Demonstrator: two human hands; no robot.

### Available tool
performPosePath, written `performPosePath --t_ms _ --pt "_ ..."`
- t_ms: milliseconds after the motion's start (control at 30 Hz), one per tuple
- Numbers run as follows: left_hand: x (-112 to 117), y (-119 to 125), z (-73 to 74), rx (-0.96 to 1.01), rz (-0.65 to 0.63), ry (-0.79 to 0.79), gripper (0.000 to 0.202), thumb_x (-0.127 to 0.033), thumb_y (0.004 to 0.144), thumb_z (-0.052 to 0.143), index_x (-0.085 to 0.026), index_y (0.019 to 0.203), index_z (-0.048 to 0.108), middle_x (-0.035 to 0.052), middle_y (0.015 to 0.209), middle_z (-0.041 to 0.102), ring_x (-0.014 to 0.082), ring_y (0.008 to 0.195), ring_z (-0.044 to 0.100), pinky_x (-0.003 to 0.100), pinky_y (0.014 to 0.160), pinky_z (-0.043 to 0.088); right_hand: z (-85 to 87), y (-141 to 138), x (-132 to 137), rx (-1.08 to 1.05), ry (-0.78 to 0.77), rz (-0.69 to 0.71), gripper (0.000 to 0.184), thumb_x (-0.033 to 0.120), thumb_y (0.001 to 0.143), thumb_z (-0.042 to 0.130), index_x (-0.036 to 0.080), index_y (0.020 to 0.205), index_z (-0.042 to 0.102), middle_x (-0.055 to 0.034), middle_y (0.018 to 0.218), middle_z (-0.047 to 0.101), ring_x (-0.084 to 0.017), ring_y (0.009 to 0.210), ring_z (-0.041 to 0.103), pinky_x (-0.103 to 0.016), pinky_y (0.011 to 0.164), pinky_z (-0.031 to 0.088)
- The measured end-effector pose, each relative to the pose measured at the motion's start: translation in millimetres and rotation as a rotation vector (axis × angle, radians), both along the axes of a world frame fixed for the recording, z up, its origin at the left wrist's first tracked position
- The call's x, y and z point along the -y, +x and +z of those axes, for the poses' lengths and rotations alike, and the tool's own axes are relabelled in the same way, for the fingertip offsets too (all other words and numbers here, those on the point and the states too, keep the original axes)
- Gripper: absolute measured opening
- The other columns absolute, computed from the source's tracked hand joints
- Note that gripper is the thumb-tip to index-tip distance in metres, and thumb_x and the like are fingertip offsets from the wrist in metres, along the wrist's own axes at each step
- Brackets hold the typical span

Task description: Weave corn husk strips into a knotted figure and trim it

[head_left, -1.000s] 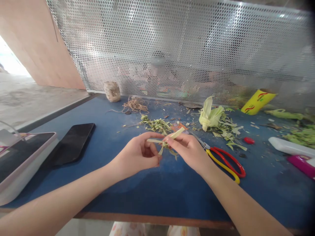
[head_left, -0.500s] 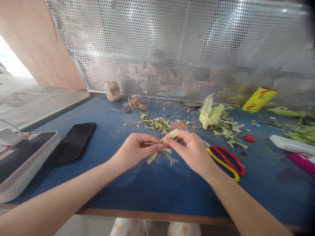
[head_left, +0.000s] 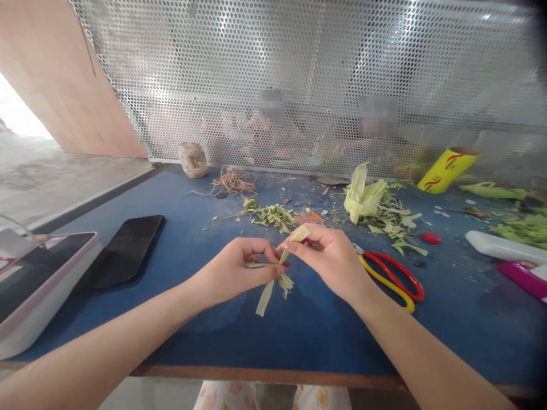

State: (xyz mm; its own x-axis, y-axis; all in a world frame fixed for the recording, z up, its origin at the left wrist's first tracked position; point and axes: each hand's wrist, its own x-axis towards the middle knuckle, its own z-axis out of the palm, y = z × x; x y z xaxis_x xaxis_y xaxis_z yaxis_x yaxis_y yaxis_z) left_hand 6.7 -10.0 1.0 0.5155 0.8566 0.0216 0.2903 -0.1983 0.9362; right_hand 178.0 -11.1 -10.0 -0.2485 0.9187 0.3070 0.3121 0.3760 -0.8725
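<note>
My left hand (head_left: 239, 267) pinches a bundle of pale green leaf strips, with a loose strip (head_left: 265, 297) and a frayed end (head_left: 285, 285) hanging below the fingertips. Close against it, my right hand (head_left: 327, 253) grips the upper end of a pale folded strip (head_left: 299, 234) between thumb and forefinger. Both sets of fingertips nearly meet, and part of the bundle is hidden behind them. Beyond the hands lies a heap of knotted green strips (head_left: 271, 216). Scissors with red and yellow handles (head_left: 395, 279) rest beside my right wrist.
A pale husk bunch (head_left: 363, 196) with shreds lies behind the scissors. Left are a black phone (head_left: 132, 250) and a pink-edged tray (head_left: 51, 290). Twine (head_left: 234, 181), a woven-looking jar (head_left: 192, 159), a yellow tube (head_left: 448, 169) and a red cap (head_left: 431, 238) stand near the perforated metal screen (head_left: 239, 74).
My hands have shifted slightly apart, and the strip between them now stands more upright. The loose strip hangs lower beneath my left fingers. The view has tilted slightly.
</note>
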Motion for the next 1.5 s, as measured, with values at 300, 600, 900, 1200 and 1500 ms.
performPosePath --t_ms 300,600,900,1200,1500 --pt "-7 -2 -8.0 0.047 0.173 -0.11 0.029 -0.041 0.074 0.055 -0.014 0.064 0.055 -0.0043 0.054 0.046 0.0083 0.052 0.042 0.02 0.052 0.033 -3.4 1 4 0.307 -0.017 0.082 0.02 0.036 0.076 0.054 0.02 0.067 0.048 0.0055 0.059 0.046 -0.007 0.052 0.04 -0.02 0.048 0.031" --pt "-4 -3 -3.8 0.127 0.095 -0.179 0.016 -0.029 0.066 0.066 -0.014 0.07 0.06 -0.002 0.067 0.058 0.0104 0.066 0.052 0.021 0.066 0.04 2.1 2 6 0.306 0.14 0.154 0.018 0.018 0.079 0.045 0.018 0.061 0.045 0.0046 0.058 0.042 -0.007 0.055 0.039 -0.018 0.051 0.031" --pt "-2 -6 1.6 0.037 -0.012 -0.095 0.018 -0.032 0.072 0.058 -0.015 0.068 0.055 -0.0028 0.062 0.05 0.0095 0.058 0.045 0.02 0.056 0.038 11.8 6 9 0.324 0.172 0.223 0.02 0.014 0.073 0.046 0.018 0.054 0.041 0.0045 0.054 0.038 -0.007 0.051 0.035 -0.02 0.05 0.03" --pt "-5 -9 9.8 0.027 0.058 0.089 0.017 -0.026 0.076 0.055 -0.015 0.064 0.062 -0.0026 0.06 0.053 0.0091 0.058 0.047 0.02 0.059 0.039 12.0 9 5 0.234 0.109 0.132 0.02 0.025 0.079 0.045 0.019 0.06 0.048 0.003 0.057 0.046 -0.009 0.055 0.042 -0.021 0.054 0.035" --pt "-4 -7 1.8 -0.221 0.196 0.371 0.024 -0.032 0.078 0.05 -0.016 0.062 0.056 -0.0018 0.06 0.052 0.0108 0.058 0.046 0.021 0.055 0.036 -3.0 -9 7 0.098 0.025 0.068 0.016 0.035 0.076 0.055 0.02 0.078 0.058 0.0007 0.075 0.059 -0.012 0.071 0.053 -0.024 0.066 0.042"
